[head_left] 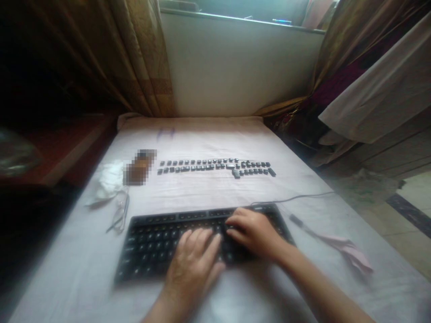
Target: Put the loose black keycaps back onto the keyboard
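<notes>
A black computer keyboard [151,244] lies on the pale sheet in front of me, slightly tilted across the view. My left hand [197,255] rests on its middle keys, palm down with the fingers stretched out. Over the keyboard's right half is my right hand [252,229], its fingers curled and the thumb near the forefinger. Whatever is between those fingertips is too small and blurred to make out. Beyond the keyboard, several loose keycaps [198,168] stand in rows on the sheet. Part of the keyboard's right side is hidden by my right hand.
A cable [296,196] runs right from the keyboard's back edge. At right lies a brush-like tool [296,220] beside a pink cloth [350,253]. White crumpled material [109,179], a pixelated item [139,168] and glasses-like thing [121,213] lie left. Curtains [144,58] hang behind.
</notes>
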### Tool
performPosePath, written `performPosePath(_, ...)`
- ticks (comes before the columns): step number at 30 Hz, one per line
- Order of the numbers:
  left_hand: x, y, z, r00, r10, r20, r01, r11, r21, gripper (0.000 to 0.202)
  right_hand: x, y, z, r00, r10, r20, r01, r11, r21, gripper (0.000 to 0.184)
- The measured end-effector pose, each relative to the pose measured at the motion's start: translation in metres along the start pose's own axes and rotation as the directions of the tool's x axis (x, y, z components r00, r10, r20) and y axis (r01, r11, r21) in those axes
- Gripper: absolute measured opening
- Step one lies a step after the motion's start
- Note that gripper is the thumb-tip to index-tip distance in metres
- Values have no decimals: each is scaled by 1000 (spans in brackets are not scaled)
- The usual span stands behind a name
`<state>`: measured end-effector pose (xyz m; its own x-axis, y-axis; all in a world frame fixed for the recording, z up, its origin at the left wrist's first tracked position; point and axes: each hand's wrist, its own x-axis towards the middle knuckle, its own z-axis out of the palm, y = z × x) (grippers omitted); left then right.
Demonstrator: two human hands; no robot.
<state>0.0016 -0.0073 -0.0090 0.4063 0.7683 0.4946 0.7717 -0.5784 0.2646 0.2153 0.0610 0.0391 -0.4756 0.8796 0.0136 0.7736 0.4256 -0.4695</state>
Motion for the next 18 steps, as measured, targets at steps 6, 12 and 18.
performPosePath(6, 5, 4, -1, 1000, 21, 8, -21, 1000, 17, 41, 5, -6, -6, 998, -1, 69, 4, 999, -45, 14)
performPosePath(12, 12, 8, 1, 998, 6, 55, -8, 999, 35, 44, 9, -12, -11, 990, 50, 129, -38, 995, -96, 14)
performPosePath(18, 14, 7, 2, 998, 28, 51, -31, 998, 57, 42, 11, -14, -11, 986, 90, 139, -79, 994, -79, 13)
